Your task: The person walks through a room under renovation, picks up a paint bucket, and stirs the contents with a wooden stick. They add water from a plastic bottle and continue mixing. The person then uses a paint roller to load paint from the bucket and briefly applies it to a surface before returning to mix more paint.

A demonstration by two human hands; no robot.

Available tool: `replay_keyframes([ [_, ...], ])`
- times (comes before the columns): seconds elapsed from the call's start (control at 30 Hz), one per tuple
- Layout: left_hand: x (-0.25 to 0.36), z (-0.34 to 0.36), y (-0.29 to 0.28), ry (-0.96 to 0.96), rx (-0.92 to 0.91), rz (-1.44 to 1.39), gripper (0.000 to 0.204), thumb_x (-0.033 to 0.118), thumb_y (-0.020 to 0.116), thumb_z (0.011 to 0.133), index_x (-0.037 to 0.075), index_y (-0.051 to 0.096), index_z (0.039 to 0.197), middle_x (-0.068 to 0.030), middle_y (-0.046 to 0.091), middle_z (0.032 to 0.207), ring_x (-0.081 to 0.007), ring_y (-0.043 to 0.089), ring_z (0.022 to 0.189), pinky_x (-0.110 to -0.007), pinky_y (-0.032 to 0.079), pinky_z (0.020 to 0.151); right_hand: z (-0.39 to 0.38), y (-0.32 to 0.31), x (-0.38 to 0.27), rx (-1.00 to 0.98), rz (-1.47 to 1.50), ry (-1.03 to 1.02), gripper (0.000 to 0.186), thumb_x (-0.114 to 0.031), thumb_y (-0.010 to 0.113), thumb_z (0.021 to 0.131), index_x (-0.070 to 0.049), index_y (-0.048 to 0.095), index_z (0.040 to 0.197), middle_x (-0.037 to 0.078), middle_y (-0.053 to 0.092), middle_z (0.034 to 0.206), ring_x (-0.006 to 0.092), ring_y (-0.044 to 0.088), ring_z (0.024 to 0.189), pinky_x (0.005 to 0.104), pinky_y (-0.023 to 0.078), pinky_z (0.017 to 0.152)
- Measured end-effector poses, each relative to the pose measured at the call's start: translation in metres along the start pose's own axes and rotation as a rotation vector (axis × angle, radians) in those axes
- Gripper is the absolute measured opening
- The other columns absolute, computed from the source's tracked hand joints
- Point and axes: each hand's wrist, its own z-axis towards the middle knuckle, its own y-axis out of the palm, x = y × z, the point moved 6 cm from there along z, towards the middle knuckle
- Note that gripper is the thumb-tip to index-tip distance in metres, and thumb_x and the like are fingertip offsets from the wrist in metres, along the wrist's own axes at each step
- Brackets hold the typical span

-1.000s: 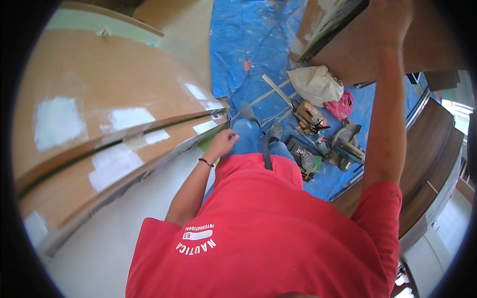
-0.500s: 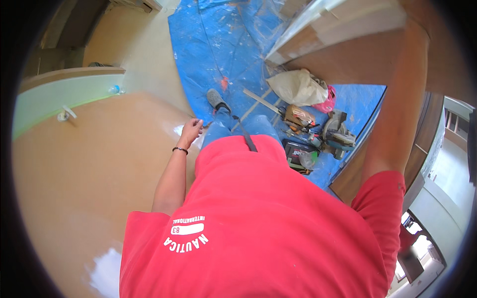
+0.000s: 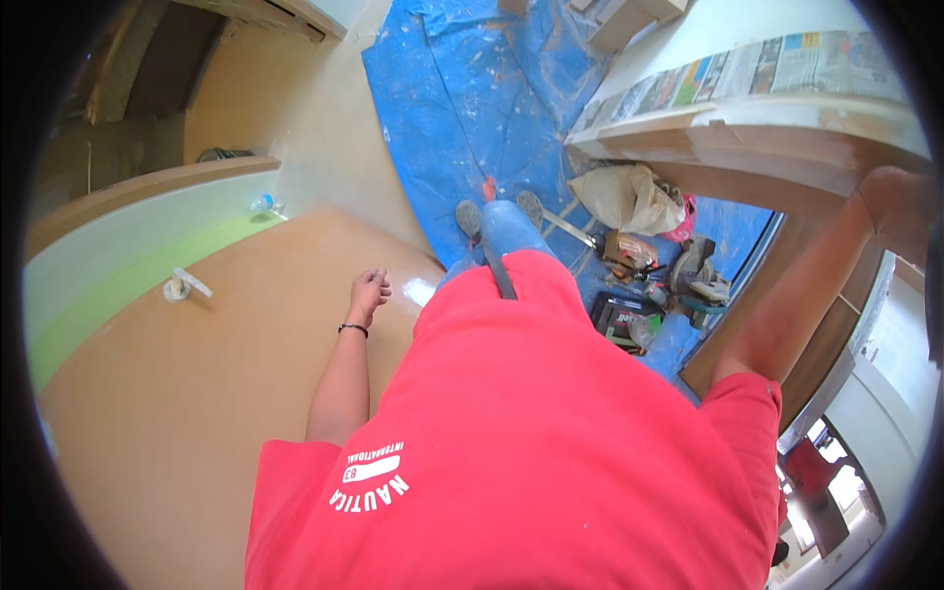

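The left hand (image 3: 370,293) (a dark bracelet (image 3: 353,328) is circling the wrist) is hanging in front of the broad tan panel (image 3: 221,374); its fingers are resting in a loose, released curl. A white lever fitting (image 3: 185,286) is projecting from this panel. The right hand (image 3: 897,197) is showing at the right rim, by the end of the brown-edged board (image 3: 733,152); its fingers are lying out of clear sight, so whether they are grasping the board cannot be told. The board is occupying the upper right, and printed paper (image 3: 747,73) is running along it. Below it, a white bag (image 3: 627,200) is lying on the blue sheet (image 3: 442,98).
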Motion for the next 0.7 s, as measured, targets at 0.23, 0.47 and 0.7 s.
replay_keyframes([
  [0.23, 0.066, 0.016, -0.036, 0.092, 0.026, 0.012, 0.036, 0.032, 0.065, 0.106, 0.003, 0.067, 0.126, -0.0066, 0.070, 0.095, -0.0134, 0.067, 0.073, -0.028, 0.053, 0.060, 0.011, -0.012, -0.010, 0.107, -0.029, 0.054, 0.070, -0.034, 0.069, 0.102, 0.010, 0.038, 0.146, 0.029, 0.052, 0.135, 0.0380, 0.060, 0.123, 0.0487, 0.054, 0.095],
  [0.47, 0.124, 0.048, -0.043, 0.176, -0.011, -0.002, 0.031, 0.032, 0.065, 0.106, 0.003, 0.068, 0.115, -0.0068, 0.068, 0.089, -0.0143, 0.065, 0.067, -0.029, 0.052, 0.058, 0.022, -0.025, -0.022, 0.071, -0.113, -0.140, 0.083, -0.031, 0.067, 0.103, 0.012, 0.015, 0.152, 0.032, 0.034, 0.145, 0.0430, 0.048, 0.131, 0.0554, 0.046, 0.104],
  [0.7, 0.158, 0.115, 0.005, -0.030, -0.203, 0.399, 0.035, 0.036, 0.064, 0.105, 0.003, 0.072, 0.112, -0.0085, 0.072, 0.087, -0.0172, 0.069, 0.067, -0.034, 0.055, 0.055, -0.024, -0.016, -0.116, 0.020, 0.148, -0.195, 0.062, -0.023, 0.070, 0.101, 0.001, 0.031, 0.143, 0.024, 0.044, 0.143, 0.0383, 0.052, 0.128, 0.0554, 0.039, 0.113],
])
